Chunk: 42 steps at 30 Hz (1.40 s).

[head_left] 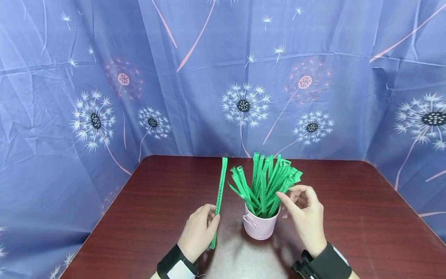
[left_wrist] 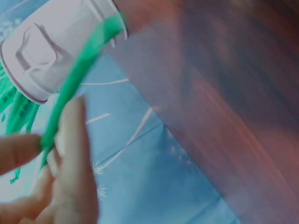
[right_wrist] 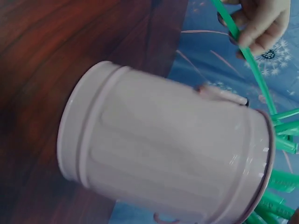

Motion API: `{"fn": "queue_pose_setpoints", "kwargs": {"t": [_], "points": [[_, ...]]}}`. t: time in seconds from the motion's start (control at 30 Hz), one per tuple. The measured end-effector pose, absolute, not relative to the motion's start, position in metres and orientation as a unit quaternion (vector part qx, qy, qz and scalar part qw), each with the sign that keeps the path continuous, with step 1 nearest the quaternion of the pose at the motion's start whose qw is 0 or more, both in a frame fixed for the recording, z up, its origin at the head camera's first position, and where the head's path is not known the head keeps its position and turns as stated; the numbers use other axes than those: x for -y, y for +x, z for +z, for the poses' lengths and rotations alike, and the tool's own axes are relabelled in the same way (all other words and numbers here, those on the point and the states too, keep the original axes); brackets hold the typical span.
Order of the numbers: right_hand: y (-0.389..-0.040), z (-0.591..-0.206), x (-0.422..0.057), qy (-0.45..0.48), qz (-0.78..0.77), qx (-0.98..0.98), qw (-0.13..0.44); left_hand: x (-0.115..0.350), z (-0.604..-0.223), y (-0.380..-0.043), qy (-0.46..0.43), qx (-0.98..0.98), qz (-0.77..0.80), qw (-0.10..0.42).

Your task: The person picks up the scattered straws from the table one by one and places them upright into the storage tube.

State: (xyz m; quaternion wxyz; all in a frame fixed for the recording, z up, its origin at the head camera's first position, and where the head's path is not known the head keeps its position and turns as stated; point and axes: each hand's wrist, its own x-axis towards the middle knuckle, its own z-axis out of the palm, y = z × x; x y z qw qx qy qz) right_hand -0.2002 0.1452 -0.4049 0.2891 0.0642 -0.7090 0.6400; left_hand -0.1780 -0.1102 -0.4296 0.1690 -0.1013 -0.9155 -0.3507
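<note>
My left hand (head_left: 200,230) pinches a long flat green strip (head_left: 220,186) with dark printing between thumb and fingers, left of a small pale pink bucket (head_left: 260,228). In the left wrist view the strip (left_wrist: 77,77) runs slantwise across the bucket, blurred by motion. Many similar green strips (head_left: 263,186), some with loop-like ends, stand fanned out in the bucket. My right hand (head_left: 306,217) is at the bucket's right side, its bent thumb and index finger apart at the rightmost strips. The right wrist view shows mostly the bucket wall (right_wrist: 177,144).
All of this is on a dark red-brown wooden table (head_left: 139,217). A blue cloth (head_left: 202,108) printed with dandelions hangs behind the table and along both sides. Black bands (head_left: 177,263) with devices are on both wrists.
</note>
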Motion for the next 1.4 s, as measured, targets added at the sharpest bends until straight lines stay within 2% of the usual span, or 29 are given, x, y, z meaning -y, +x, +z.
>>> {"fn": "queue_pose_setpoints", "kwargs": {"t": [0.13,0.27,0.37,0.47,0.6,0.87,1.17,1.4], "points": [[-0.193,-0.407,-0.138,0.102,0.700,0.649,0.278,0.103,-0.429,-0.173,-0.108,0.868,-0.426,0.232],[-0.183,-0.406,-0.130,0.186,0.713,0.624,0.261,0.093,-0.426,-0.167,-0.215,0.804,-0.456,0.317],[-0.176,-0.401,-0.123,0.275,0.698,0.604,0.271,0.084,-0.420,-0.163,-0.316,0.778,-0.421,0.343],[-0.171,-0.394,-0.117,0.347,0.687,0.568,0.294,0.076,-0.415,-0.160,-0.379,0.774,-0.374,0.344],[-0.165,-0.385,-0.114,0.358,0.681,0.532,0.354,0.069,-0.413,-0.157,-0.405,0.774,-0.335,0.353],[-0.164,-0.370,-0.118,0.341,0.701,0.477,0.406,0.069,-0.413,-0.158,-0.393,0.777,-0.339,0.355],[-0.170,-0.348,-0.140,0.235,0.721,0.427,0.493,0.083,-0.420,-0.161,-0.246,0.853,-0.348,0.303],[-0.183,-0.362,-0.145,0.246,0.673,0.488,0.498,0.089,-0.425,-0.163,-0.224,0.867,-0.340,0.287]]}}
